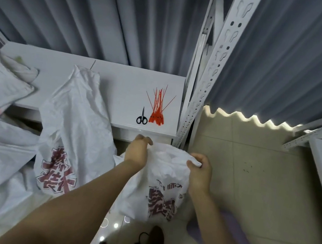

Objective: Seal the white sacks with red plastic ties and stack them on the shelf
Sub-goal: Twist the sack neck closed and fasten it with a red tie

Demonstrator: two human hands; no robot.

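White shelf carries scissors, red ties, a sack.

Red printed characters on held sack, same on leaning sack, too blurred to read

White sack crinkled woven plastic; red ties plastic; shelf smooth matt; floor tiles glossy

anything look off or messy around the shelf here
Nothing spilled or torn. Only the middle sack looks untidy: it slumps against the shelf edge, its crumpled neck flopped onto the board. The red ties and scissors lie together. The left hand and right hand grip the front sack.
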